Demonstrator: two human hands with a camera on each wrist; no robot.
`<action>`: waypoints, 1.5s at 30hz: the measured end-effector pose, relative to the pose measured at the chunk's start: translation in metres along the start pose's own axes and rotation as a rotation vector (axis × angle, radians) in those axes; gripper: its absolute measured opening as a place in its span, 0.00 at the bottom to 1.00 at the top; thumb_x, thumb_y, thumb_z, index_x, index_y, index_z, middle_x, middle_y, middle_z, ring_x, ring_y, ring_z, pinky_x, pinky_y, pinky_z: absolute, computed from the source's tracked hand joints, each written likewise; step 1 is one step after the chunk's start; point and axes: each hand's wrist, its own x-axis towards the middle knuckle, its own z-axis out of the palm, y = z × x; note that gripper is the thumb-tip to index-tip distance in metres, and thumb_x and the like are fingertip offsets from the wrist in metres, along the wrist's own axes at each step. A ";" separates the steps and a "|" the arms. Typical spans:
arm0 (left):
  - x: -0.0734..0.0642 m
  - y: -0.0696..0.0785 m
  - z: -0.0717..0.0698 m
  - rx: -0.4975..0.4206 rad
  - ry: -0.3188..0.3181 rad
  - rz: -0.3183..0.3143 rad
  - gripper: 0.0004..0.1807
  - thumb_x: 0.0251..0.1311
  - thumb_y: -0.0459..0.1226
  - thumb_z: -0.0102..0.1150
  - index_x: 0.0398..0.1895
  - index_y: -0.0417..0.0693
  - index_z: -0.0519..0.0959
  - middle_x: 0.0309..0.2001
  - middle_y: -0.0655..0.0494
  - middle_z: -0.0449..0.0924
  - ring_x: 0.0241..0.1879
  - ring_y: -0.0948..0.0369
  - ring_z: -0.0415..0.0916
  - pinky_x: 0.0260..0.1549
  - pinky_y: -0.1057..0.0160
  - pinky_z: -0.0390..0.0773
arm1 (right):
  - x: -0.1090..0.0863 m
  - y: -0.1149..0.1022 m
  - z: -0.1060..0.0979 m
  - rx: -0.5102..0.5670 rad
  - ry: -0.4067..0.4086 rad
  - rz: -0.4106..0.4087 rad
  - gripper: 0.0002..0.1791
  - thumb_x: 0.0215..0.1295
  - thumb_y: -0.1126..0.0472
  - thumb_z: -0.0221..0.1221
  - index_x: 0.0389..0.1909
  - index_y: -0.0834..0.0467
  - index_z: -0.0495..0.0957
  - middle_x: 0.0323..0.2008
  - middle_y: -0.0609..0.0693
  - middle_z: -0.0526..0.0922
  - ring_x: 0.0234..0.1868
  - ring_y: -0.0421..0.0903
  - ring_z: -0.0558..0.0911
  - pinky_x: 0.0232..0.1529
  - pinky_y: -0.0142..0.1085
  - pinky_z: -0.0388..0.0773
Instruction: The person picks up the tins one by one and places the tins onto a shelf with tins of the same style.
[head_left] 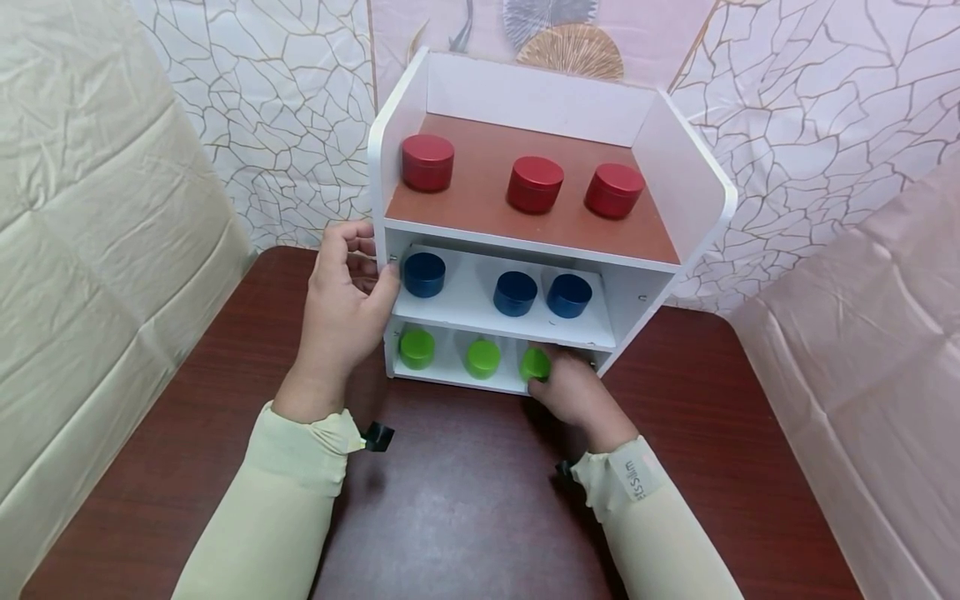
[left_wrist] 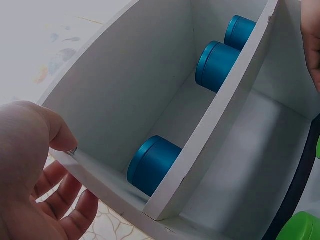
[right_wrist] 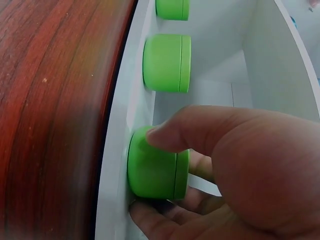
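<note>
A small white shelf unit [head_left: 651, 315] with a brown top board stands on the table. My left hand [head_left: 347, 304] grips its left side panel; in the left wrist view the thumb [left_wrist: 62, 131] lies at the panel's front edge and the fingers are curled along the outer side. On the bottom level, my right hand [head_left: 573, 387] holds the rightmost green round tin [right_wrist: 155, 167] between thumb and fingers. The tin is upright, low over the bottom board. Two more green tins [head_left: 483, 358] [head_left: 417, 348] sit to its left.
Three blue tins [head_left: 515, 293] stand on the middle level, and three red tins [head_left: 535, 184] on the top board. The dark red-brown table [head_left: 457, 500] extends in front. Patterned cloth [head_left: 810, 125] hangs behind, with pale padded fabric [head_left: 97, 208] on both sides.
</note>
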 end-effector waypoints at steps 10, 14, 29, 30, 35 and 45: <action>0.000 0.001 0.002 0.003 -0.004 -0.003 0.25 0.76 0.34 0.63 0.73 0.50 0.71 0.59 0.49 0.79 0.49 0.60 0.80 0.48 0.67 0.85 | -0.003 -0.002 0.000 -0.003 0.009 0.000 0.27 0.69 0.59 0.70 0.68 0.57 0.77 0.29 0.47 0.72 0.32 0.49 0.75 0.37 0.43 0.73; 0.000 0.002 0.002 0.005 -0.004 -0.002 0.25 0.76 0.34 0.63 0.73 0.50 0.70 0.59 0.49 0.79 0.48 0.60 0.80 0.48 0.67 0.85 | -0.005 -0.002 0.000 -0.003 0.010 0.000 0.31 0.69 0.59 0.70 0.72 0.56 0.76 0.30 0.48 0.73 0.33 0.49 0.76 0.40 0.45 0.74; -0.001 0.002 0.001 0.013 -0.001 0.002 0.25 0.77 0.35 0.63 0.73 0.50 0.70 0.60 0.49 0.79 0.48 0.60 0.80 0.48 0.71 0.84 | -0.019 -0.005 -0.007 0.073 0.071 -0.017 0.37 0.66 0.61 0.70 0.77 0.55 0.76 0.52 0.56 0.89 0.47 0.54 0.83 0.56 0.52 0.83; -0.001 0.002 0.001 0.014 0.000 0.003 0.25 0.77 0.35 0.63 0.73 0.50 0.70 0.60 0.49 0.79 0.48 0.60 0.80 0.47 0.71 0.84 | -0.020 -0.006 -0.008 0.075 0.071 -0.013 0.38 0.66 0.60 0.70 0.79 0.55 0.75 0.56 0.58 0.89 0.50 0.55 0.83 0.59 0.53 0.84; -0.001 0.001 0.001 0.012 0.003 0.005 0.25 0.76 0.35 0.63 0.73 0.50 0.70 0.60 0.50 0.79 0.48 0.60 0.80 0.47 0.71 0.84 | -0.030 -0.010 -0.013 0.095 0.052 0.033 0.42 0.69 0.57 0.70 0.84 0.55 0.71 0.72 0.62 0.81 0.68 0.62 0.80 0.72 0.61 0.80; -0.001 0.000 0.001 0.013 0.006 0.001 0.25 0.77 0.35 0.63 0.73 0.50 0.70 0.60 0.50 0.79 0.48 0.60 0.79 0.47 0.71 0.83 | -0.052 -0.021 -0.026 0.108 0.083 0.035 0.38 0.70 0.53 0.74 0.79 0.58 0.75 0.72 0.62 0.78 0.68 0.60 0.81 0.69 0.59 0.83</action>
